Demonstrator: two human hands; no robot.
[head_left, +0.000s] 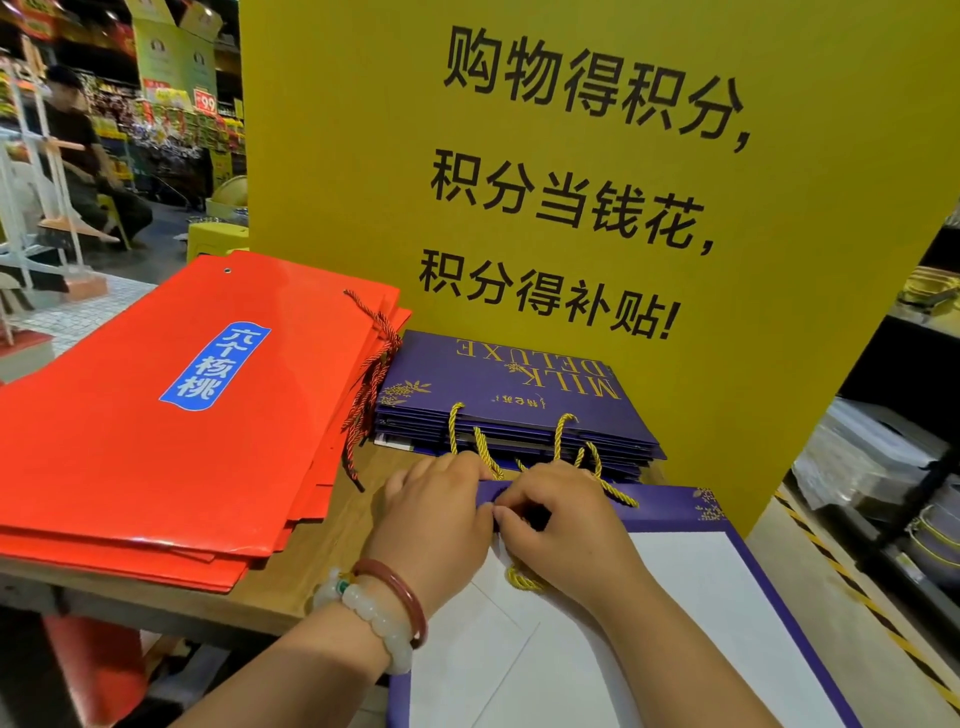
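A flattened purple gift bag (691, 597) with a white inner face lies open before me on the wooden table (311, 561). My left hand (436, 525) and my right hand (561, 525) meet at its purple top edge, fingers curled and pinching the rim where a gold cord handle (522, 578) passes through. Another stretch of gold cord (618, 493) trails past my right hand. Behind them sits a stack of flat purple "Milk Deluxe" bags (498, 400) with gold handles.
A pile of flat red bags (171, 415) with red cords fills the table's left side. A tall yellow sign (597, 208) stands right behind the purple stack. Shop shelves and a seated person (78, 156) are at far left; a shelf with wrapped goods (872, 467) is at right.
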